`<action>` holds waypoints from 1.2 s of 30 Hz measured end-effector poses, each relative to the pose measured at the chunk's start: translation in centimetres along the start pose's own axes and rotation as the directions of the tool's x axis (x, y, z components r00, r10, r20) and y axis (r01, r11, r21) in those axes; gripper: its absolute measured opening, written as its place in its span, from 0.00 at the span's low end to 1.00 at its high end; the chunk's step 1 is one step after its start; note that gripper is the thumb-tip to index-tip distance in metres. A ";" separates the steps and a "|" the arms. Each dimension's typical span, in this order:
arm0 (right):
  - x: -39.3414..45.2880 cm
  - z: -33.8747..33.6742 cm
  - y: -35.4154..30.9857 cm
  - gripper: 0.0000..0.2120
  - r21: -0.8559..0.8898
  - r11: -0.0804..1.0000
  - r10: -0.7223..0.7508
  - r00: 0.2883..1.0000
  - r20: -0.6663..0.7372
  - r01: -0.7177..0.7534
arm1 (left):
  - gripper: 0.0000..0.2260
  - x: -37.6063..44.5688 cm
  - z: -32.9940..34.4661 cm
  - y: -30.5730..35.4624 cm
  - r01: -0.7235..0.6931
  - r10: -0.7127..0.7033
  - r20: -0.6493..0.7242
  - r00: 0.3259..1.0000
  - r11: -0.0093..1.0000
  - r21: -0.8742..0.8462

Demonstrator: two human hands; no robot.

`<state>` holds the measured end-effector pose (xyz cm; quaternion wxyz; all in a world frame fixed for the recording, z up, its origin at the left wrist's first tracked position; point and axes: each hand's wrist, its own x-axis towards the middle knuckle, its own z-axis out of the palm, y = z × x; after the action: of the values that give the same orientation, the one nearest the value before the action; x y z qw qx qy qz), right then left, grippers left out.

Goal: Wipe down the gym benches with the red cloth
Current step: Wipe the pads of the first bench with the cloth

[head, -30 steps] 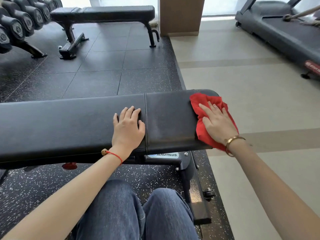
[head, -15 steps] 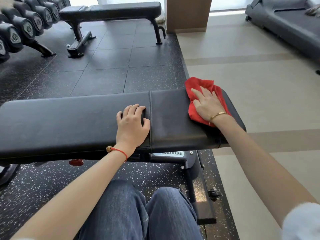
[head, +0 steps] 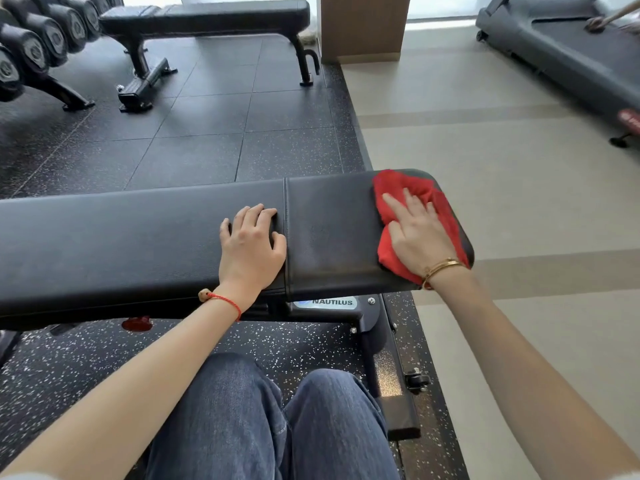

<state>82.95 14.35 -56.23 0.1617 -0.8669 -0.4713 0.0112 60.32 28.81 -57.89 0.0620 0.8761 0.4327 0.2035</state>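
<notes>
Red cloth (head: 436,209): a crumpled, bright red rag is seen spread over the right end of the near pad, right of the frame's centre; its folds are bunched toward the pad's far rounded corner and its near edge hangs toward the pad's front edge.
Bench (head: 138,244): a black padded Nautilus bench is laid across the middle of the frame, with a seam dividing a long left section from a shorter right section; a dull, smudged sheen is seen on the right section.
Right hand (head: 417,233): it is laid flat on the cloth with fingers spread, pressing the cloth onto the pad rather than clenching it; a gold bracelet (head: 441,268) is worn at the wrist.
Left hand (head: 251,244): it is rested palm down, holding nothing, just left of the seam, fingertips curled onto the pad; a red string bracelet (head: 223,301) is worn at the wrist.
Second bench (head: 207,15): it is seen at the upper centre of the frame, beside the dumbbell rack (head: 38,43) at upper left.
Treadmill (head: 568,53): it is seen at upper right.
Change from half a second before: the cloth and right hand have been drawn from the pad's far edge back toward its near right corner; the left hand has been kept at the seam.
</notes>
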 end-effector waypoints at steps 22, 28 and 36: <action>0.1 3.0 -9.0 0.26 0.094 0.935 -0.353 0.927 0.129 0.343 | 0.19 0.2 0.3 -0.6 -0.001 0.000 -0.035 0.999 1.000 -0.024; 0.7 1.2 -1.7 0.26 0.018 0.987 -0.162 0.984 0.075 0.161 | 0.20 0.0 0.4 -0.8 -0.006 0.005 -0.021 1.000 1.000 -0.020; 5.2 2.8 -8.4 0.27 0.026 0.981 -0.193 0.965 0.179 0.192 | 0.19 0.2 0.3 -0.1 0.018 -0.018 -0.018 1.000 1.000 0.004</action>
<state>78.53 23.57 -55.72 0.1224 -0.8117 -0.5660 0.0761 60.46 29.05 -58.09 0.0580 0.8704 0.4416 0.2099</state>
